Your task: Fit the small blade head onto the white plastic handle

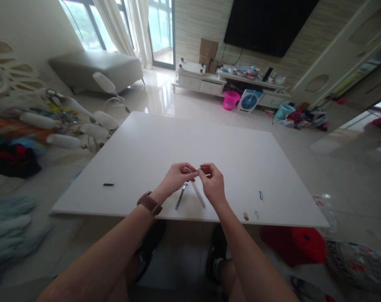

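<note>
A broad white desk (146, 142) fills the middle of the view, with the person seated at its near edge. Above that edge the left hand (178, 176) and the right hand (213, 180) meet, fingertips drawn together, both pinching a small dark piece (199, 169) held between them just over the desk. A brown wristwatch (149, 203) sits on the left wrist. Below the hands a white tube (199, 195) and a dark pen barrel (181, 196) lie on the desk, close together and angled apart. A black bit (108, 184) lies well to the left, a teal bit (260, 194) to the right.
</note>
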Demonstrator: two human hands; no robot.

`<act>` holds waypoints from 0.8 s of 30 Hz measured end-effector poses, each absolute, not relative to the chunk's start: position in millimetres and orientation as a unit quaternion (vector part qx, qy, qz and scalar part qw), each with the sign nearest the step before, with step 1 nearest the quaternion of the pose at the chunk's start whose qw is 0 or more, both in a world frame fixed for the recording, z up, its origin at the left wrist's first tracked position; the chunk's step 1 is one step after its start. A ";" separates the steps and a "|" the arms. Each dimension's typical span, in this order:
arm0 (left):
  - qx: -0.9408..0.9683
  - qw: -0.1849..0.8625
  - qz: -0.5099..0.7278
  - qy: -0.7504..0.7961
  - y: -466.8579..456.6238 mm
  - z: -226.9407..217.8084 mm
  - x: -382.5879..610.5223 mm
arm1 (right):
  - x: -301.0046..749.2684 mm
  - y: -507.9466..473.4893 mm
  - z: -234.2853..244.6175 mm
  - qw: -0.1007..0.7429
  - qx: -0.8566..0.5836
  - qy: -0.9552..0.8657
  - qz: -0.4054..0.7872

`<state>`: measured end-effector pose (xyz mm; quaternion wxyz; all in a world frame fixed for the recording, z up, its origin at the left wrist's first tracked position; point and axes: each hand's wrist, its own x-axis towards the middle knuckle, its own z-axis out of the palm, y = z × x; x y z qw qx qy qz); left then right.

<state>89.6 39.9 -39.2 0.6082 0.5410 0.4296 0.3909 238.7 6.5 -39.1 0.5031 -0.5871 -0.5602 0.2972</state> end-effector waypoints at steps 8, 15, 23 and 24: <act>0.700 0.384 0.185 0.572 37.0 -83.1 72.5 | 249.1 -8.1 -29.9 0.531 -0.607 -0.531 0.259; 0.731 0.288 0.021 0.618 24.6 -127.1 69.7 | 255.4 -21.1 -25.4 0.541 -0.607 -0.528 0.244; 0.739 0.288 0.051 0.608 33.5 -109.4 85.4 | 263.5 -5.6 -32.1 0.558 -0.597 -0.511 0.264; 0.736 0.302 0.071 0.601 36.9 -101.5 87.8 | 264.4 -1.3 -33.4 0.564 -0.595 -0.502 0.276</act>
